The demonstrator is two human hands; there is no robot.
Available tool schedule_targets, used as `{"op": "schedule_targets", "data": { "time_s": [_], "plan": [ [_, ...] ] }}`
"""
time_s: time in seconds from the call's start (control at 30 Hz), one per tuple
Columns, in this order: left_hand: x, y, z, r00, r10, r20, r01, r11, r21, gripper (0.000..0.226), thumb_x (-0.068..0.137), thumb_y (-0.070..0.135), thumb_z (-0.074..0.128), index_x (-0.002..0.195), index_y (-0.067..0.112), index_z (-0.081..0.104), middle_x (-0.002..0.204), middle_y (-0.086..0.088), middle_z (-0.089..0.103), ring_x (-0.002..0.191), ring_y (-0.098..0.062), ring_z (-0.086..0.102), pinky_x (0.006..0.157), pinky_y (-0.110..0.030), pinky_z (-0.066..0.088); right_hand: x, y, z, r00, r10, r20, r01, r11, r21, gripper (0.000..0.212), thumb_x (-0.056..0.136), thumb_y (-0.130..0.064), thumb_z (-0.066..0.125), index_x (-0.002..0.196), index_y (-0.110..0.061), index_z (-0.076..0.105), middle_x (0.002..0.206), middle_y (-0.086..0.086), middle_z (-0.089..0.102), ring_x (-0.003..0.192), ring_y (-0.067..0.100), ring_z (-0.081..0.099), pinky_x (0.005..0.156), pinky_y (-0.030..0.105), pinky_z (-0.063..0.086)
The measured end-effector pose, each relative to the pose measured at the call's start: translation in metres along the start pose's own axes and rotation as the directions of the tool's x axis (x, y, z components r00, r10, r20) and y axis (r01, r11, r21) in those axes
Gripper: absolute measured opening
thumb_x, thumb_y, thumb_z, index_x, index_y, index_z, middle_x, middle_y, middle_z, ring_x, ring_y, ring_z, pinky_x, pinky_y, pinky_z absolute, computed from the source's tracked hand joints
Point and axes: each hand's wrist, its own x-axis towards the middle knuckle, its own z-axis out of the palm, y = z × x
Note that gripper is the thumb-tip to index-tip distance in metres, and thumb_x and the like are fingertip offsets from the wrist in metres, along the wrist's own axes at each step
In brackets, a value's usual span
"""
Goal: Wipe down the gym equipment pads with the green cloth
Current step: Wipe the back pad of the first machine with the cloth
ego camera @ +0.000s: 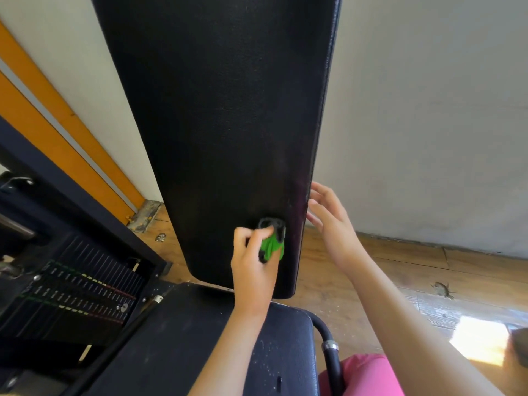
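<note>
**Operator:** How should the step in hand be done?

**Technician:** The step appears to be wiping the lower face of the upright back pad (217,124). Keep the cloth flat on the vinyl with even pressure. Overlap each stroke and carry it out to the right edge and down to the rounded bottom end. Spreading the cloth wider would probably cover more per pass, since it is bunched small at present. 2 pads are in view. The seat pad (200,352), below the fingers, shows pale specks and likely still needs a pass.

**Operator:** Where is the cloth relative to the fingers?

**Technician:** The left hand (253,261) grips the green cloth (273,247). Its fingers (243,238) are curled round the fabric, which bulges out just right of them, against the pad. Further right, the right hand (328,221) holds nothing. Its fingers (323,195) are straight and spread, well clear of the cloth, just beside the pad's right edge. Contact with the edge cannot be confirmed.
</note>
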Motion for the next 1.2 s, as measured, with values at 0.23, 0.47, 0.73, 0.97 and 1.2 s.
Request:
{"op": "schedule_targets", "data": {
  "time_s": [0.23, 0.47, 0.73, 0.97, 1.2],
  "plan": [
    [0.002, 0.010, 0.002, 0.996, -0.060, -0.058, 0.058, 0.997, -0.041, 0.036, 0.075, -0.001, 0.077, 0.108, 0.010, 0.065, 0.101, 0.001, 0.049, 0.094, 0.001, 0.053, 0.082, -0.009, 0.045, -0.002, -0.001, 0.000, 1.000, 0.004, 0.002, -0.004, 1.000, 0.022, 0.036, 0.100, -0.020, 0.044, 0.136, -0.020, 0.044, 0.133, -0.003, 0.055, 0.122, 0.009, 0.051, 0.106, 0.034, 0.042],
    [0.077, 0.072, -0.007, 0.959, 0.228, -0.170, -0.231, 0.973, 0.000, 0.032, 0.079, 0.006, 0.075, 0.109, 0.003, 0.065, 0.102, -0.009, 0.052, 0.093, -0.001, 0.047, 0.081, -0.006, 0.042, -0.002, -0.001, -0.001, 1.000, 0.024, -0.014, -0.023, 0.998, 0.050, 0.036, 0.101, -0.017, 0.041, 0.137, -0.019, 0.045, 0.132, -0.004, 0.055, 0.121, 0.007, 0.052, 0.107, 0.038, 0.040],
    [0.046, 0.053, 0.006, 0.979, 0.200, -0.029, -0.200, 0.979, -0.025, 0.033, 0.079, 0.010, 0.075, 0.110, 0.009, 0.065, 0.101, 0.000, 0.047, 0.089, 0.000, 0.048, 0.078, -0.009, 0.045, -0.003, -0.003, 0.000, 0.998, 0.051, -0.024, -0.047, 0.991, 0.123, 0.032, 0.102, -0.021, 0.040, 0.132, -0.019, 0.050, 0.127, -0.004, 0.059, 0.118, 0.007, 0.055, 0.107, 0.040, 0.040],
    [-0.020, 0.032, 0.043, 0.943, -0.313, -0.112, 0.288, 0.938, -0.194, 0.030, 0.077, 0.009, 0.077, 0.093, 0.025, 0.057, 0.093, 0.009, 0.046, 0.086, 0.000, 0.054, 0.070, -0.015, 0.047, -0.003, -0.002, -0.003, 0.997, 0.071, 0.008, -0.071, 0.993, 0.089, 0.031, 0.102, -0.027, 0.038, 0.132, -0.026, 0.049, 0.131, -0.009, 0.057, 0.123, 0.004, 0.050, 0.110, 0.039, 0.036],
    [-0.054, 0.011, 0.056, 0.664, -0.737, -0.122, 0.665, 0.658, -0.353, 0.022, 0.080, 0.021, 0.076, 0.086, 0.024, 0.055, 0.096, -0.001, 0.061, 0.091, -0.016, 0.059, 0.082, -0.042, 0.054, -0.002, -0.001, -0.001, 0.996, 0.091, 0.000, -0.091, 0.995, 0.044, 0.032, 0.102, -0.033, 0.038, 0.132, -0.029, 0.047, 0.133, -0.011, 0.052, 0.124, 0.005, 0.048, 0.111, 0.036, 0.035]
  ]
}}
